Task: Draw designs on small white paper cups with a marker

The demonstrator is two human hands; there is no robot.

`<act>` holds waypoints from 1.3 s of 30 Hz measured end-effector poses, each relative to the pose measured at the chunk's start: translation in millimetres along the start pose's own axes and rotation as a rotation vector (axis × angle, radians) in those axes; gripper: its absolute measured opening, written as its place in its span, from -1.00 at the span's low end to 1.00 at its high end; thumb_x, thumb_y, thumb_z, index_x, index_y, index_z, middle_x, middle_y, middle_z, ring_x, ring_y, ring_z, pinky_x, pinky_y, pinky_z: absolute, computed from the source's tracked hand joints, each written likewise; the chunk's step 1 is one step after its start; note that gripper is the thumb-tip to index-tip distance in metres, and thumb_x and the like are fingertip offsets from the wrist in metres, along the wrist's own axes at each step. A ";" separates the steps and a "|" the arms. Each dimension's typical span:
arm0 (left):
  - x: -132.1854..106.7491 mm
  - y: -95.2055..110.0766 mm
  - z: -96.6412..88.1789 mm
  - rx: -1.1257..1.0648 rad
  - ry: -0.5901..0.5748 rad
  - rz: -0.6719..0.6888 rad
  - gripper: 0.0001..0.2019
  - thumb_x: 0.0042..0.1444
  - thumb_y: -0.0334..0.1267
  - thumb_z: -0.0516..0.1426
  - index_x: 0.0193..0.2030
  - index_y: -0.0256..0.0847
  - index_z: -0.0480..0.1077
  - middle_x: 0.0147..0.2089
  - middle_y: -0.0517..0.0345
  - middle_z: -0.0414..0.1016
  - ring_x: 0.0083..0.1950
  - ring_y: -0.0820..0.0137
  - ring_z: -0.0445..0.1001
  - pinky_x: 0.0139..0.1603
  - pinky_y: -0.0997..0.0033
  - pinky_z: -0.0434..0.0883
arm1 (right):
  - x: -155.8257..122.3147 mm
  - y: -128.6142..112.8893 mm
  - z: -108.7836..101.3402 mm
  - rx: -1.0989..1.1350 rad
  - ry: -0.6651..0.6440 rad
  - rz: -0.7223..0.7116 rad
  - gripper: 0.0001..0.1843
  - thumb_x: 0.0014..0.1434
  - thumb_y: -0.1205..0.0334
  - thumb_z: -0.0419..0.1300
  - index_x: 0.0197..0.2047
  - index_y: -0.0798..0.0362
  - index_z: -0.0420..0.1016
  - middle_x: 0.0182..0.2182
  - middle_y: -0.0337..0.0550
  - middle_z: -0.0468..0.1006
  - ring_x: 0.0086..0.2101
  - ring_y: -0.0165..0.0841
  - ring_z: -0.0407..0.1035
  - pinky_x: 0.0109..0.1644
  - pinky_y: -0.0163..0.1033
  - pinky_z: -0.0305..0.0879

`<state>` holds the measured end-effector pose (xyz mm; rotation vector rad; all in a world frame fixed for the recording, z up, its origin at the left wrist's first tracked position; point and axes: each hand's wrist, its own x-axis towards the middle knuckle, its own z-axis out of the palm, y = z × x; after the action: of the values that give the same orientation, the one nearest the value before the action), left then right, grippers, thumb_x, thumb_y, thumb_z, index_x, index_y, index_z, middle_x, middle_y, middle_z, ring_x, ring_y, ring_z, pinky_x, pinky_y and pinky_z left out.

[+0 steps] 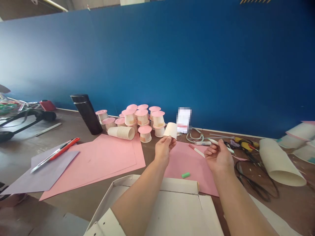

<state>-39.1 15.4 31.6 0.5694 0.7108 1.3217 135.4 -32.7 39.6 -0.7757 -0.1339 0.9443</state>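
My left hand (165,149) pinches a plain white paper cup (170,130), turned with its wider end down. In my right hand (219,155) is a white marker pen (213,141), gripped between thumb and fingers and pointing left toward the cup. A green marker cap (185,175) lies on the pink paper (177,160) below my hands. Another marker with a pink end (197,150) rests on that sheet, left of my right hand. Behind the left hand stand several cups with pink paper discs (141,113), some stacked in two tiers.
A nested stack of paper cups (121,132) lies sideways beside a black flask (86,113). The red utility knife (57,153) rests on purple paper (49,177) at left. Cables (256,177) and another cup stack (278,164) lie at right. An open cardboard box (169,209) is in front.
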 end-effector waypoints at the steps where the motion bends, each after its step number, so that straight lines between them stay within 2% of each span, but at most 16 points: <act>1: 0.5 -2.5 -0.8 0.056 -0.011 -0.005 -0.90 0.00 -0.35 0.20 -0.42 -0.37 0.42 -0.42 0.08 0.45 -0.35 0.49 0.48 -0.15 0.40 0.46 | 0.2 -3.5 -0.9 0.020 -0.004 -0.001 -0.75 0.14 0.18 0.15 -0.46 0.07 0.17 -0.67 -0.46 0.16 -0.72 -0.66 0.01 -0.69 -0.51 0.00; 5: 2.8 -12.7 -1.8 0.282 -0.038 -0.053 -0.88 -0.01 -0.34 0.20 -0.47 -0.37 0.44 -0.47 0.06 0.45 -0.41 0.47 0.47 -0.21 0.39 0.48 | 5.2 -20.9 -8.6 0.080 0.003 -0.057 -0.78 0.15 0.24 0.10 -0.48 0.07 0.16 -0.68 -0.45 0.16 -0.72 -0.65 0.01 -0.69 -0.49 0.01; 11: 0.6 -16.6 2.8 0.427 -0.085 -0.109 -0.89 -0.01 -0.35 0.18 -0.50 -0.33 0.44 -0.49 0.07 0.47 -0.44 0.47 0.46 -0.28 0.43 0.48 | 17.4 -44.7 -26.8 0.121 -0.048 -0.143 -0.77 0.14 0.26 0.09 -0.49 0.07 0.12 -0.68 -0.46 0.13 -0.73 -0.64 0.00 -0.69 -0.47 -0.01; 18: 0.4 -20.5 -0.7 0.590 -0.077 -0.163 -0.85 0.00 -0.22 0.17 -0.42 -0.28 0.44 -0.45 0.07 0.49 -0.46 0.43 0.45 -0.39 0.43 0.41 | 20.7 -50.5 -34.0 0.087 -0.018 -0.180 -0.76 0.12 0.26 0.12 -0.49 0.06 0.12 -0.66 -0.46 0.11 -0.72 -0.65 -0.01 -0.68 -0.48 -0.03; 20: 1.6 -15.3 -5.4 0.739 -0.013 -0.090 -0.79 0.02 -0.14 0.14 -0.43 -0.25 0.42 -0.46 0.07 0.47 -0.49 0.41 0.41 -0.43 0.41 0.36 | 19.0 -47.3 -31.8 0.067 -0.034 -0.165 -0.75 0.09 0.27 0.16 -0.49 0.06 0.13 -0.66 -0.46 0.11 -0.72 -0.66 -0.02 -0.68 -0.48 -0.03; 24: -2.6 9.2 -9.5 1.007 0.206 0.353 -0.69 0.12 -0.02 0.00 -0.41 -0.18 0.41 -0.46 0.12 0.43 -0.39 0.39 0.36 -0.35 0.42 0.26 | 16.6 -38.6 -27.1 0.030 -0.046 -0.143 -0.75 0.06 0.25 0.21 -0.46 0.06 0.15 -0.66 -0.47 0.11 -0.71 -0.66 -0.03 -0.68 -0.50 -0.03; 25: -6.4 15.6 -8.6 1.057 0.201 0.425 -0.68 0.13 -0.02 -0.02 -0.40 -0.17 0.41 -0.44 0.12 0.44 -0.38 0.38 0.35 -0.34 0.42 0.24 | 16.6 -36.6 -26.3 0.024 -0.045 -0.145 -0.76 0.05 0.25 0.22 -0.44 0.06 0.17 -0.65 -0.47 0.12 -0.71 -0.67 -0.02 -0.68 -0.50 -0.03; 26: -11.2 21.0 -7.1 1.117 0.141 0.451 -0.70 0.11 -0.03 0.00 -0.41 -0.16 0.41 -0.43 0.12 0.44 -0.38 0.38 0.34 -0.35 0.43 0.22 | 16.7 -34.8 -25.7 0.018 -0.038 -0.143 -0.77 0.05 0.25 0.22 -0.43 0.06 0.18 -0.65 -0.47 0.12 -0.71 -0.67 -0.02 -0.68 -0.50 -0.03; 27: -16.9 24.9 -5.3 1.191 0.017 0.426 -0.74 0.08 -0.05 0.04 -0.43 -0.15 0.42 -0.45 0.13 0.44 -0.41 0.39 0.33 -0.37 0.43 0.21 | 16.9 -33.1 -25.2 0.012 -0.027 -0.138 -0.77 0.04 0.25 0.22 -0.43 0.05 0.18 -0.65 -0.47 0.13 -0.71 -0.67 -0.02 -0.68 -0.51 -0.04; 29: -28.8 27.1 -2.0 1.320 -0.308 0.274 -0.80 -0.02 -0.09 0.13 -0.51 -0.13 0.44 -0.45 0.14 0.47 -0.45 0.40 0.32 -0.41 0.44 0.19 | 17.5 -30.4 -24.8 0.003 0.001 -0.113 -0.77 0.04 0.26 0.22 -0.44 0.05 0.18 -0.65 -0.47 0.14 -0.71 -0.66 -0.03 -0.69 -0.51 -0.03; 31: -38.6 23.3 -0.1 1.438 -0.526 0.110 -0.89 -0.13 -0.16 0.21 -0.55 -0.12 0.44 -0.45 0.14 0.48 -0.48 0.41 0.31 -0.44 0.45 0.18 | 17.8 -28.2 -24.8 -0.008 0.004 -0.096 -0.76 0.04 0.25 0.22 -0.45 0.05 0.16 -0.66 -0.47 0.14 -0.72 -0.66 -0.04 -0.69 -0.51 -0.03; 34: -44.8 14.2 0.1 1.556 -0.651 0.069 -0.84 -0.32 -0.18 0.30 -0.59 -0.12 0.42 -0.46 0.14 0.47 -0.45 0.37 0.33 -0.45 0.45 0.19 | 17.3 -25.2 -24.5 -0.042 -0.020 -0.112 -0.73 0.01 0.24 0.25 -0.45 0.05 0.16 -0.66 -0.47 0.14 -0.71 -0.66 -0.03 -0.69 -0.50 -0.02; 39: -42.6 8.4 -1.8 1.622 -0.730 0.072 -0.85 -0.30 -0.23 0.29 -0.61 -0.14 0.38 -0.44 0.11 0.47 -0.48 0.38 0.32 -0.45 0.43 0.23 | 14.4 -17.2 -19.9 -0.132 -0.076 -0.096 -0.67 -0.05 0.18 0.31 -0.46 0.05 0.17 -0.66 -0.47 0.15 -0.71 -0.66 -0.01 -0.69 -0.50 -0.02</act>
<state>-50.0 -25.3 42.5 2.2159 1.0157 0.2281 164.2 -38.3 33.2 -0.8473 -0.2996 0.8803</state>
